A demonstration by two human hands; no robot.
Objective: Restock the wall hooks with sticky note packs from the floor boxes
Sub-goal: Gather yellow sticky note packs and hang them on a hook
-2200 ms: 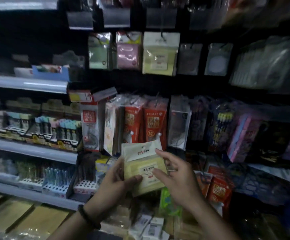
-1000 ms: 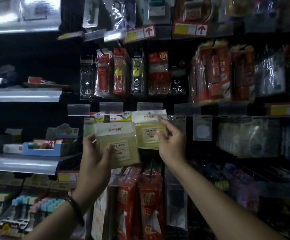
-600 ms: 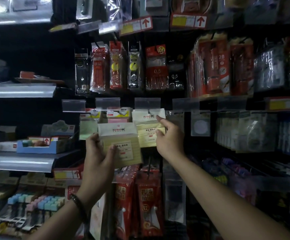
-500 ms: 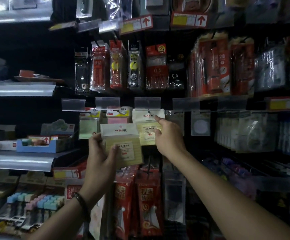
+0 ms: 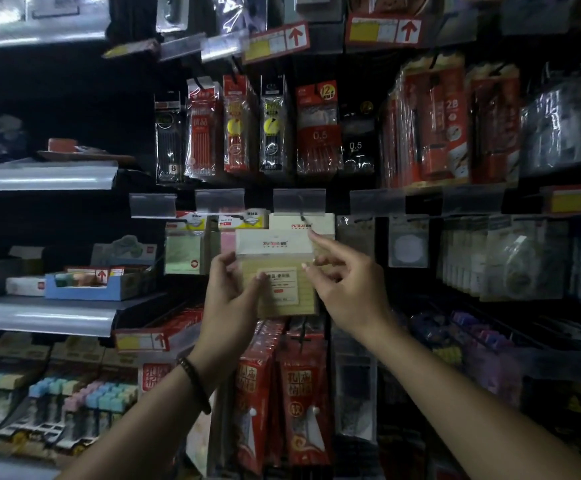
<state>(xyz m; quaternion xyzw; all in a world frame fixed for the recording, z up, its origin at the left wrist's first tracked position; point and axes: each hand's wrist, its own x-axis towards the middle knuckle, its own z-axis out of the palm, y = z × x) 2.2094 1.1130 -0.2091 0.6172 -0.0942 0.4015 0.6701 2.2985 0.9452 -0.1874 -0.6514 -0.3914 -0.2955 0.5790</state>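
Head view: we see the left hand (image 5: 233,299) holding a yellow sticky note pack (image 5: 283,282) up in front of the wall display, thumb across the front by the label, other fingers curled round the left edge & behind. The right hand (image 5: 349,292) is at the pack's right edge w/ thumb on the front and middle finger bent in to the edge, which looks like a pinch. Its index finger (image 5: 316,242) sticks out straight, tip at the top right corner of the pack's white header. The pack is upright, facing us, not yet on a hook. Just behind & a bit higher hangs a same-brand hung pack (image 5: 320,225) on a thin wire hook (image 5: 302,216), under a clear label holder (image 5: 299,201); whether the two packs touch we can't tell. Left of these hang a pink pack (image 5: 227,242) and a green pack (image 5: 183,252). Above is a row of pen refill packs (image 5: 318,133), below are red packs (image 5: 301,393). Far left, a blue box (image 5: 91,287) sits on a grey shelf (image 5: 39,315). The left wrist wears a dark bead bracelet (image 5: 195,382). Lighting is dim, the right side is blurry.
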